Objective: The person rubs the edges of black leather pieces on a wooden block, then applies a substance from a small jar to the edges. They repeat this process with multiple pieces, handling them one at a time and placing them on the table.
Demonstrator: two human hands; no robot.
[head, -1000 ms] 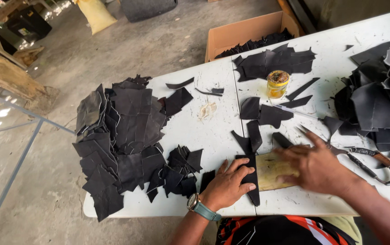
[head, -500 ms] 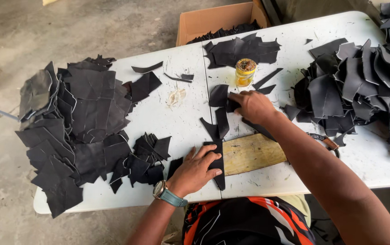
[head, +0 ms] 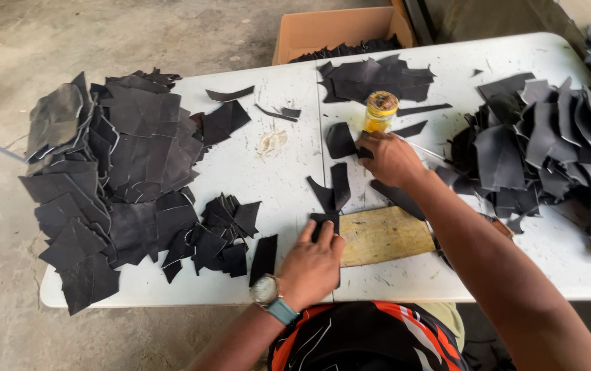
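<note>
Compared with half a second ago, the right hand stays far out on the white desk, now with its fingers curled around a small black leather piece just beside the yellow glue jar — the grip looks like a pinch on the piece's edge. The left hand remains flat, fingers spread, pressing a dark leather strip down at the left end of the wooden board. A watch sits on that wrist.

Around them: a big heap of black leather pieces on the left, a smaller pile near the left hand, another heap on the right — partly hidden behind the right forearm. A cardboard box stands on the floor behind the desk.
</note>
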